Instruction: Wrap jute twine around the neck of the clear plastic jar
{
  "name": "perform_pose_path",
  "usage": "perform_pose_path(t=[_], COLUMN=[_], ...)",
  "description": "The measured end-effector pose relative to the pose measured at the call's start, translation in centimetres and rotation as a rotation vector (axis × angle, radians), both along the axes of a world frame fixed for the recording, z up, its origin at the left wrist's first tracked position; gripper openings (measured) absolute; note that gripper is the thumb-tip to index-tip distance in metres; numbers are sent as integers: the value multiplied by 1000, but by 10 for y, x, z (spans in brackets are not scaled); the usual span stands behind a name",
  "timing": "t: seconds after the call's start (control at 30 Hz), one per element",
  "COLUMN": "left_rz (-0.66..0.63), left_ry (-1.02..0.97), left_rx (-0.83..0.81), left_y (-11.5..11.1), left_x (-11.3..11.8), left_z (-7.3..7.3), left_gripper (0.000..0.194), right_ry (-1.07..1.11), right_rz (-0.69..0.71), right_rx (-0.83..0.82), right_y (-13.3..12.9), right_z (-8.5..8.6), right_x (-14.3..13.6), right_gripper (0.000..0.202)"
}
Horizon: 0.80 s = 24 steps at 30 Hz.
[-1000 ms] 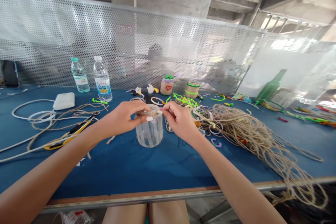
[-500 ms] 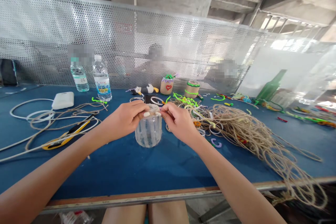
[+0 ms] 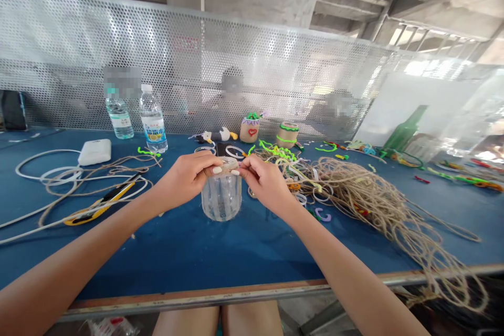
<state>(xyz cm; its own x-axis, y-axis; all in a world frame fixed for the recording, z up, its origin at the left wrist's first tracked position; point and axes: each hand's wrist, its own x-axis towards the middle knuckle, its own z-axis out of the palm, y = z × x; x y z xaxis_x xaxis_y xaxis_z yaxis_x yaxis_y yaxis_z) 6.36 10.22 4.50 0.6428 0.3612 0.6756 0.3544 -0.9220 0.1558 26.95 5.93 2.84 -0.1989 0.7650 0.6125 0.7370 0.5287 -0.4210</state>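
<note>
Grip: twine (image 3: 226,167) pinched at the rim of the clear jar (image 3: 221,197) by left hand (image 3: 188,177) and right hand (image 3: 263,182), jar upright on the desk (image 3: 220,252) | progress: only the rim is wrapped, ribbed wall bare, judged early | contents: jar appears empty | beyond: loose twine pile (image 3: 378,199), two finished wrapped jars (image 3: 251,128), two water bottles (image 3: 153,121) part-filled.
</note>
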Motion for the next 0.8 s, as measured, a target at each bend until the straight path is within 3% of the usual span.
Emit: perform_pose_path(t=[0.33, 0.53, 0.8], left_rz=[85, 2, -43], left_ry=[-33, 103, 145], left_rx=[-287, -160, -260], left_y=[-14, 0, 7], left_x=[11, -4, -11], left_z=[4, 6, 7], left_gripper=[34, 24, 29], right_ry=[35, 14, 17], right_rz=[28, 93, 120], right_rx=[15, -8, -14], right_y=[1, -3, -3], right_z=[-2, 2, 0], right_x=[-3, 1, -1], right_gripper=[15, 16, 14])
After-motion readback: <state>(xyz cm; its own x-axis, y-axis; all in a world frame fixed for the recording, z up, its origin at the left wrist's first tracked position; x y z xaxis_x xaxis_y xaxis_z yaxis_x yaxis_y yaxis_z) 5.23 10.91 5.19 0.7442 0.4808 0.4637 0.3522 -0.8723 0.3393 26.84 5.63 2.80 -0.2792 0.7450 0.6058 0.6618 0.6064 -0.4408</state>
